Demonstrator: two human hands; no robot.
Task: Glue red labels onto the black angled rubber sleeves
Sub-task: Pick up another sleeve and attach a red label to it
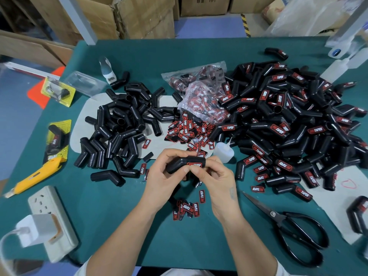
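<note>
The right hand (215, 176) and left hand (165, 172) are together gripping a black sleeve (185, 163) above the green table (119, 196), thumbs pressing its red label (194, 165), which is probably risking sliding crooked if pressure is uneven on wet glue.

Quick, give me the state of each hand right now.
Left hand: grips the black angled sleeve.
Right hand: fingers pinch the same sleeve, thumb pressing on its red label.
</note>
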